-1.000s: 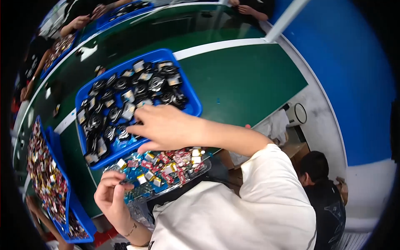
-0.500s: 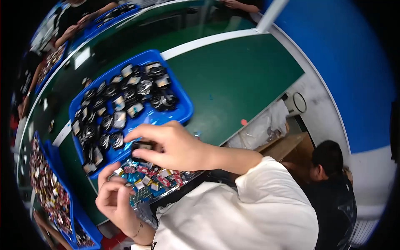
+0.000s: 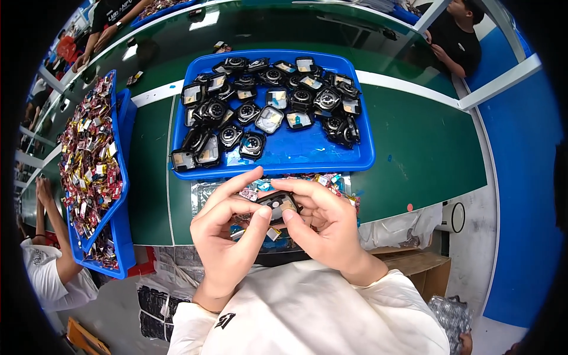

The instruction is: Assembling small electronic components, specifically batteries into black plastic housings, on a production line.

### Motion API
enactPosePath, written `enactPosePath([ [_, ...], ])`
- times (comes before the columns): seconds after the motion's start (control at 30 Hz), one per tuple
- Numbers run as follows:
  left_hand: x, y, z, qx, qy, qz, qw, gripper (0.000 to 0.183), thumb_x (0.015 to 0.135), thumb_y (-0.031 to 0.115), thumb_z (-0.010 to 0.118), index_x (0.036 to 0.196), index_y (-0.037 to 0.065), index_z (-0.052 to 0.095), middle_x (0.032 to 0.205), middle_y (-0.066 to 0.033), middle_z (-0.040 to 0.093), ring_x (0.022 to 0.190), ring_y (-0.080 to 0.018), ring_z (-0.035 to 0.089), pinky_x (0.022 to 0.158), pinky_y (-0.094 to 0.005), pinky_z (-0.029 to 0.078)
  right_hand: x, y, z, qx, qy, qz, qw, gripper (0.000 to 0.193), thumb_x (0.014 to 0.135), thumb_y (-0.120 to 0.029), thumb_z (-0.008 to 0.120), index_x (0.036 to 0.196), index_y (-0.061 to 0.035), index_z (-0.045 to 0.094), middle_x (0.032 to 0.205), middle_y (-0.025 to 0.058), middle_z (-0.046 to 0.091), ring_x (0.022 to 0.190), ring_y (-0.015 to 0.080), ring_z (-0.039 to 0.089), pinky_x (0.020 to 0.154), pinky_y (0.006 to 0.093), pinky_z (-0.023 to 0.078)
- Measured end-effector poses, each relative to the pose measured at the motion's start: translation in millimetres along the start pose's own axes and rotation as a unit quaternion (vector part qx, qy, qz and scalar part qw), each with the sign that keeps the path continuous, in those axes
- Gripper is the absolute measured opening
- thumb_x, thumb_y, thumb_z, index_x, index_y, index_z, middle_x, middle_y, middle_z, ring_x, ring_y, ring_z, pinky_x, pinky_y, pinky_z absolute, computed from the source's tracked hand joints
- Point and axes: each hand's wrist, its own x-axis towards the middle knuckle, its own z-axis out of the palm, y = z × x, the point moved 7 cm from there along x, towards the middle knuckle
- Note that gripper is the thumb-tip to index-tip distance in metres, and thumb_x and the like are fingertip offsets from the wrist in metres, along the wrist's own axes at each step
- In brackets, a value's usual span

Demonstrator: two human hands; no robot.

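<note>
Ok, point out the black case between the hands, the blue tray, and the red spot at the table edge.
Black case [image 3: 276,205]: head view, on its grey inner face.
Blue tray [image 3: 310,156]: head view, on a bare part of its floor.
Red spot [image 3: 410,207]: head view, on its middle.

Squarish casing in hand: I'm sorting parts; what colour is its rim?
The squarish casing has a black rim; head view.

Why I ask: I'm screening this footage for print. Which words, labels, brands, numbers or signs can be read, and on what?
Upper-left black shirt: pale lettering, which I won't copy out.
Wearer's white shirt: one dark mark, askew; I can't read it.
Upper-right black shirt: pale mark, too small to read.
Held case and black cases in the blue tray: any print is too small to read.
</note>
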Motion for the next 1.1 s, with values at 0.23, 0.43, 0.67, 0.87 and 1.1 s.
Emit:
enactPosePath([
  [0.23,-1,-10,-2,-0.022,0.0,-0.051,0.998,0.004,0.077,-0.002,0.067,0.079,-0.004,0.064,0.113,-0.0188,0.062,0.083,-0.011,0.062,0.062,-0.0191,0.049,-1,-1,3,-0.019,-0.014,-0.008,1.0,0.039,0.086,0.005,0.051,0.126,0.0033,0.049,0.116,0.0121,0.06,0.098,0.0128,0.06,0.082,0.0273,0.054],
  [0.43,-2,-18,-3,-0.043,0.012,-0.061,0.997,0.004,0.078,-0.003,0.067,0.081,-0.004,0.065,0.105,-0.0163,0.064,0.083,-0.0116,0.062,0.063,-0.0192,0.049,0,-4,1,-0.052,-0.044,-0.044,0.997,0.04,0.086,0.004,0.052,0.126,0.0031,0.05,0.116,0.0133,0.06,0.091,0.0124,0.062,0.075,0.0249,0.053],
  [0.67,-1,-12,1,-0.018,0.018,-0.042,0.999,0.003,0.077,-0.003,0.067,0.079,-0.003,0.066,0.103,-0.0154,0.065,0.08,-0.0097,0.061,0.061,-0.019,0.048,2,-2,1,-0.076,0.023,-0.058,0.995,0.029,0.086,0.0,0.06,0.114,0.0026,0.058,0.101,0.0095,0.065,0.078,0.0081,0.063,0.067,0.0213,0.053],
  [0.87,-3,-10,2,0.031,0.016,0.005,0.999,0.003,0.074,-0.003,0.068,0.077,-0.002,0.068,0.103,-0.015,0.067,0.072,-0.0078,0.058,0.057,-0.0192,0.046,0,0,0,-0.009,0.044,-0.056,0.997,0.02,0.087,0.002,0.058,0.107,0.0047,0.06,0.1,0.0113,0.066,0.08,0.0097,0.064,0.065,0.0206,0.053],
  [1.1,-5,-6,5,0.061,0.002,0.013,0.998,0.006,0.073,-0.003,0.068,0.079,-0.001,0.068,0.105,-0.0162,0.066,0.083,-0.0157,0.061,0.068,-0.0246,0.049,-4,-1,-4,-0.018,0.057,-0.075,0.995,0.017,0.088,0.003,0.056,0.104,0.0068,0.058,0.103,0.0176,0.065,0.094,0.0171,0.064,0.08,0.0259,0.053],
])
